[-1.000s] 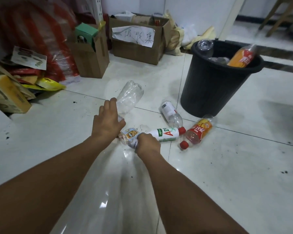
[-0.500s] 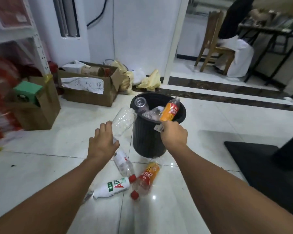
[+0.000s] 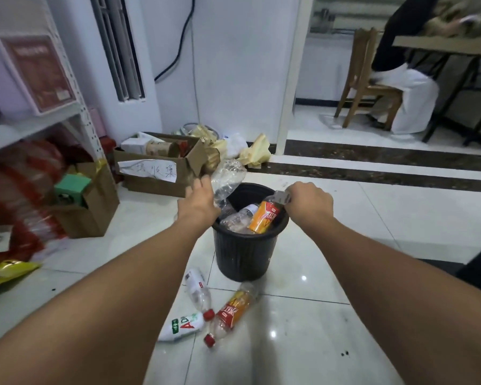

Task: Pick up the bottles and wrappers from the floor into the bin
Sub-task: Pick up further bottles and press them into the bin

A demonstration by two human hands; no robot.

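A black ribbed bin (image 3: 245, 254) stands on the tiled floor, holding several bottles, one with an orange label (image 3: 263, 218). My left hand (image 3: 199, 204) grips a crumpled clear plastic bottle (image 3: 228, 179) over the bin's left rim. Above the right rim, my right hand (image 3: 307, 204) pinches a small pale wrapper (image 3: 281, 196). On the floor in front of the bin lie three bottles: a clear one with a white label (image 3: 197, 290), a white one with green and red print (image 3: 182, 326), and an orange-labelled one with a red cap (image 3: 232, 312).
An open cardboard box (image 3: 156, 173) with a handwritten paper sits behind the bin, crumpled yellow papers (image 3: 257, 152) beside it. A second box (image 3: 86, 207) and red-and-yellow bags lie under a shelf at left. A person sits on a wooden chair (image 3: 364, 87) at the far right.
I rose from the floor with the clear bottle in my left hand and the wrapper in my right. Both hands moved up and forward over the bin.
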